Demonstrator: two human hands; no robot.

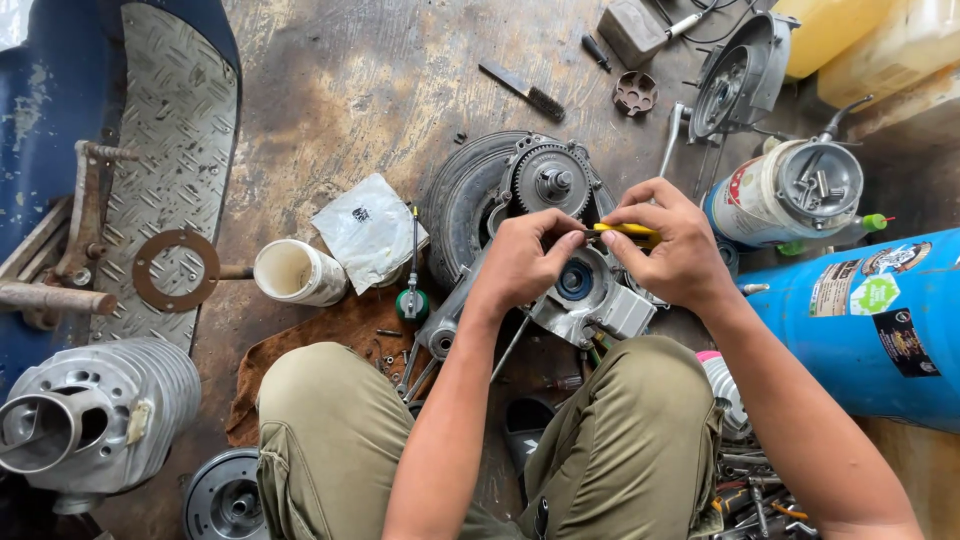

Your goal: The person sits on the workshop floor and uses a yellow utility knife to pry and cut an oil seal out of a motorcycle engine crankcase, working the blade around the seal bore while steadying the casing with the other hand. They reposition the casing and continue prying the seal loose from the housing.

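My left hand [522,262] and my right hand [672,245] meet over a scooter engine case [590,295] with its wheel [470,195] and toothed clutch gear [550,180]. My right hand grips a small yellow-handled tool [628,231]. The fingertips of my left hand pinch at the tool's tip end; whatever is held there is too small to make out. Both hands hover just above the blue seal in the engine case. My knees in olive trousers frame the engine from below.
A white cup [295,272], a plastic bag [368,230], a green-handled screwdriver [412,290] and a brown rag with bolts lie left of the engine. A finned cylinder [95,415] sits bottom left, a blue gas bottle [870,325] right, a tin of parts [790,195] above it.
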